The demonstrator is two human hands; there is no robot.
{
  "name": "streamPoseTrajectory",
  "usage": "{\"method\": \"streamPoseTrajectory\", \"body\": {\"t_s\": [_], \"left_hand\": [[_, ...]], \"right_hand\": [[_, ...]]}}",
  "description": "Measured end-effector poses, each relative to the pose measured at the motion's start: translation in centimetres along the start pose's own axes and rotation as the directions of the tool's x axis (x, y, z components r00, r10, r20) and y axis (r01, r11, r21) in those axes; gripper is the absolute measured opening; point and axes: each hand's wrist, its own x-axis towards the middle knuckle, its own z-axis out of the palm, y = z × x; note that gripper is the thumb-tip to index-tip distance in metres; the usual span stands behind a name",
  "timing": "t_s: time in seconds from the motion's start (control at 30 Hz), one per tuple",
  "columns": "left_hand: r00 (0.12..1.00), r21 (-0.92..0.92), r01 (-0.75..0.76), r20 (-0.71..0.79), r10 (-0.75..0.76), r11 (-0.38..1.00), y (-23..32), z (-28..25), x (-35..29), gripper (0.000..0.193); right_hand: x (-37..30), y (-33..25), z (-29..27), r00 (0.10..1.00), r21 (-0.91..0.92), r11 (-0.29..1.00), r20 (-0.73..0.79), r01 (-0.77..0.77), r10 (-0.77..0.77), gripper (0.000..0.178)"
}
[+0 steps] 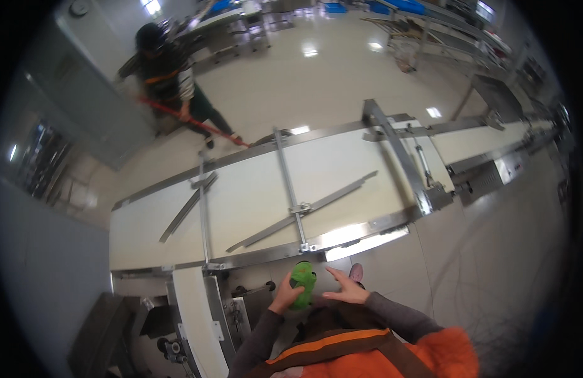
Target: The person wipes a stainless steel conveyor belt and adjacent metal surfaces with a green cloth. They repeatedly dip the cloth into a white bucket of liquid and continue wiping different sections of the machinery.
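Observation:
My left hand (285,294) is closed around a bright green, rounded object (303,286) with dark patches at its edges; its kind I cannot make out. It is held in front of my body, just short of the conveyor's near edge. My right hand (347,289) is a little to the right of it, fingers spread and thumb apart, touching nothing. Beyond both hands lies a wide conveyor with a pale belt (253,201). Two slanting metal guide bars stand over it, one on the left (189,208) and one in the middle (304,212).
A narrow belt (197,315) runs toward me on the left, beside metal machine parts. A metal frame (398,154) spans the wide conveyor at right. Across it, a person (168,82) holds a long red pole (197,121). Tables and racks stand at the back.

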Motion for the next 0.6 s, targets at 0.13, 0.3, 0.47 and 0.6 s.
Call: {"method": "streamPoseTrajectory", "body": {"t_s": [0.13,0.3,0.47,0.6], "left_hand": [[0.846,0.098,-0.509,0.239,0.476,0.855,0.1,4.3,-0.5,0.041],[0.979,-0.448,0.196,0.135,-0.151,0.872,10.5,7.2,-1.0,0.06],[0.99,-0.142,0.137,0.051,-0.131,0.98,8.8,8.9,1.4,0.06],[0.967,-0.125,0.255,0.031,-0.253,0.959,6.9,10.8,1.9,0.054]], "right_hand": [[2.4,-1.3,0.7,0.935,0.774,0.542,0.181,-0.327,0.304,0.066],[4.5,0.2,-5.5,0.967,0.627,0.752,0.007,-0.203,0.256,0.062],[8.9,3.1,-9.3,0.972,-0.404,0.913,-0.185,0.058,-0.143,0.07],[11.6,9.9,-9.9,0.942,-0.624,0.749,-0.062,0.222,-0.33,0.053]]}}
